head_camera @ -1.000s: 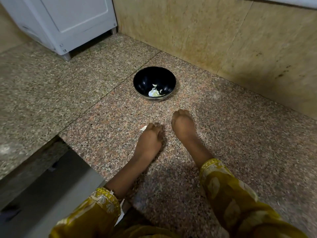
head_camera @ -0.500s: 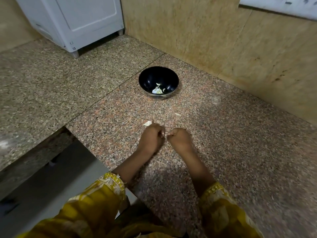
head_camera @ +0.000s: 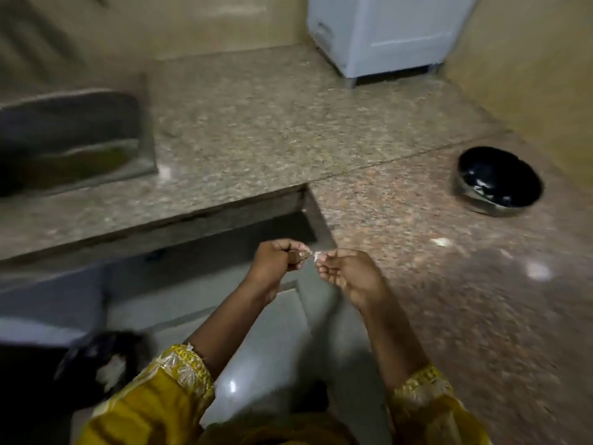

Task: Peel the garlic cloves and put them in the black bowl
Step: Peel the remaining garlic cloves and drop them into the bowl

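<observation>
My left hand (head_camera: 276, 263) and my right hand (head_camera: 348, 274) are raised in front of me, off the counter's edge, fingers curled. Between their fingertips they pinch small pale scraps, apparently garlic skin (head_camera: 309, 254); blur hides whether a clove is among them. The black bowl (head_camera: 499, 181) stands on the pink granite counter (head_camera: 449, 300) at the far right, near the wall, with a few pale garlic pieces inside. One pale garlic piece (head_camera: 442, 241) lies loose on the counter between the bowl and my hands.
A grey granite counter (head_camera: 256, 139) runs to the left with a dark sink (head_camera: 70, 139) set in it. A white appliance (head_camera: 388, 30) stands at the back. A dark bag-like thing (head_camera: 102, 364) sits on the floor at lower left. Tan wall bounds the right.
My view has swung left, so the bowl now sits at far right. Both hands lifted off the counter and moved out past its edge, still pinching the pale scraps together.
</observation>
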